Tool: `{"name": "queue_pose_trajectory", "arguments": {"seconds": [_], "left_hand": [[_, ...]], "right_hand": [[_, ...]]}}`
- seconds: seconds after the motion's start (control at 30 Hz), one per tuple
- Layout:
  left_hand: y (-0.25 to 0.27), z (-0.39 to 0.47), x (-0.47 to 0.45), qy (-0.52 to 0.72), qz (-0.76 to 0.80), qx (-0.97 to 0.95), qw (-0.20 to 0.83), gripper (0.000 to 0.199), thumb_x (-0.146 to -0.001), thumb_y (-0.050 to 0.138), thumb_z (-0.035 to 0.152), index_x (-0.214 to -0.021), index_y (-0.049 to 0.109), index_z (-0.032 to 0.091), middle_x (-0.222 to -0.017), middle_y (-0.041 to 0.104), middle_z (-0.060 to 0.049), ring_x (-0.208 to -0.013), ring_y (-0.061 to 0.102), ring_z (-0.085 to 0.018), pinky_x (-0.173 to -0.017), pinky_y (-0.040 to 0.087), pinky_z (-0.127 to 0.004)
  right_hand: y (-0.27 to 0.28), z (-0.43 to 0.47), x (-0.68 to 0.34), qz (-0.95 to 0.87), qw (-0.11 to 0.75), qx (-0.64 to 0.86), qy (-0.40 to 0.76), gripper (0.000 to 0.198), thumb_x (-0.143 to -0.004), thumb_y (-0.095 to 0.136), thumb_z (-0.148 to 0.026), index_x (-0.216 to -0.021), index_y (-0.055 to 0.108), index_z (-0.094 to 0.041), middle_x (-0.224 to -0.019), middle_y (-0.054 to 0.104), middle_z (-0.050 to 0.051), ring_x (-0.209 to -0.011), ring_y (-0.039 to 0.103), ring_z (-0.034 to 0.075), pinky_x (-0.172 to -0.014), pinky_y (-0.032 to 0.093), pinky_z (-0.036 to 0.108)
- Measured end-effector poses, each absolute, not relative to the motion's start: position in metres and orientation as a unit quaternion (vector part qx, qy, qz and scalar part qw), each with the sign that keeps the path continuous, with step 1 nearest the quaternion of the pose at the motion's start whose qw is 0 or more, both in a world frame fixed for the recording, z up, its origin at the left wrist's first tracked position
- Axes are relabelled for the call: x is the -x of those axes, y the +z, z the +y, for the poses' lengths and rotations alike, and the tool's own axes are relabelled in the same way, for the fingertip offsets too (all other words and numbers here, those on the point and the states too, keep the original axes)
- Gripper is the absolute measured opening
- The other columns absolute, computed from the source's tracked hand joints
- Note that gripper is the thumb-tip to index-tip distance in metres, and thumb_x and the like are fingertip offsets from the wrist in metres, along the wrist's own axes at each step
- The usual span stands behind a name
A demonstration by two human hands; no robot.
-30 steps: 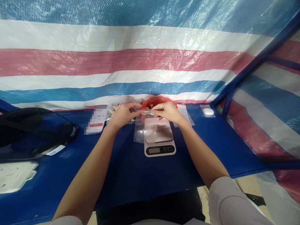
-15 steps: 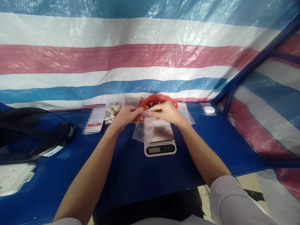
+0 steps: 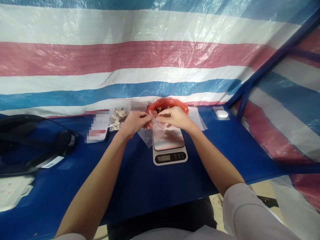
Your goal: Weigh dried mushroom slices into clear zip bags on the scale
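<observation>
Between my two hands a clear plastic bag (image 3: 158, 125) is held above the far part of a white digital kitchen scale (image 3: 169, 140). My left hand (image 3: 137, 122) pinches the bag's left edge. On its other side my right hand (image 3: 174, 118) has its fingers closed at the bag's top. Just behind the hands sits a red plastic bag (image 3: 172, 102) with brownish pieces inside, partly hidden by my right hand. Left of my left hand lies a clear bag of pale, dried-looking pieces (image 3: 119, 116). The scale's display shows no readable figure.
A phone (image 3: 98, 128) lies left of the filled bag. A black headset (image 3: 62, 143) and a white power strip (image 3: 15, 191) occupy the left side. Flat clear bags (image 3: 197, 118) rest behind my right wrist. A white earbud-like case (image 3: 222, 114) sits at the far right.
The clear bag has bunched up and tilted between my fingers; before, it hung flatter over the scale. My right fingers have spread a little lower. The whole view has shifted slightly.
</observation>
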State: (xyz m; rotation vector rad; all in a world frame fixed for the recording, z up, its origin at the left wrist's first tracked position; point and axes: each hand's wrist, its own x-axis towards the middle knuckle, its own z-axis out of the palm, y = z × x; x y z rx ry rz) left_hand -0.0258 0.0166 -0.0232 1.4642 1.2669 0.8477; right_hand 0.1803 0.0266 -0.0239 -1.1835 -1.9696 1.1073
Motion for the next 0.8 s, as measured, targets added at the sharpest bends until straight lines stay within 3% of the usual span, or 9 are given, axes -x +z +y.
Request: {"name": "queue_pose_trajectory", "arguments": {"seconds": [0.2,0.4,0.5,0.6,0.67,0.8], "left_hand": [[-0.024,0.017,0.027,0.324,0.508,-0.648,0.465,0.031,-0.077,0.068,0.043,-0.063,0.07,0.015,-0.062,0.069,-0.005,-0.053,0.057,-0.012,-0.055,0.046,-0.025],[-0.017,0.016,0.036,0.26,0.575,-0.727,0.272,0.031,-0.078,0.062,0.038,-0.054,0.058,0.019,-0.051,0.056,0.002,-0.05,0.045,-0.011,-0.05,0.031,-0.026],[-0.018,0.016,0.036,0.25,0.564,-0.758,0.211,0.032,-0.08,0.063,0.04,-0.056,0.058,0.019,-0.054,0.058,0.001,-0.053,0.047,-0.012,-0.053,0.035,-0.027],[-0.023,0.014,0.03,0.281,0.522,-0.785,0.18,0.028,-0.086,0.06,0.044,-0.08,0.071,0.019,-0.078,0.072,-0.003,-0.066,0.061,-0.017,-0.068,0.047,-0.029],[-0.027,0.012,0.024,0.311,0.495,-0.795,0.159,0.034,-0.089,0.059,0.046,-0.107,0.072,0.02,-0.106,0.075,-0.007,-0.088,0.068,-0.022,-0.086,0.052,-0.034],[-0.039,0.008,0.011,0.332,0.472,-0.803,0.151,0.068,-0.087,0.064,0.055,-0.144,0.052,0.021,-0.147,0.057,-0.012,-0.137,0.052,-0.032,-0.117,0.04,-0.046]], "right_hand": [[-0.027,0.028,-0.18,-0.745,0.267,0.441,0.424,0.022,-0.084,0.07,-0.032,-0.069,0.073,-0.017,-0.065,0.066,0.0,-0.063,0.068,0.013,-0.051,0.06,0.02],[-0.021,0.03,-0.187,-0.693,0.293,0.472,0.459,0.01,-0.081,0.07,-0.018,-0.072,0.074,-0.015,-0.069,0.071,0.002,-0.063,0.07,0.012,-0.057,0.062,0.02],[-0.016,0.028,-0.191,-0.678,0.296,0.486,0.465,0.007,-0.08,0.069,-0.016,-0.074,0.074,-0.015,-0.068,0.072,0.004,-0.064,0.071,0.014,-0.056,0.061,0.02],[-0.015,0.029,-0.193,-0.675,0.303,0.484,0.468,0.008,-0.079,0.068,-0.015,-0.076,0.076,-0.015,-0.07,0.072,0.003,-0.066,0.071,0.014,-0.055,0.061,0.02],[-0.017,0.03,-0.194,-0.681,0.308,0.476,0.464,0.009,-0.079,0.068,-0.017,-0.073,0.075,-0.015,-0.069,0.072,0.003,-0.063,0.07,0.013,-0.056,0.062,0.021],[-0.02,0.033,-0.196,-0.692,0.302,0.466,0.461,0.013,-0.079,0.068,-0.02,-0.068,0.074,-0.015,-0.068,0.07,0.002,-0.06,0.069,0.012,-0.057,0.061,0.02]]}}
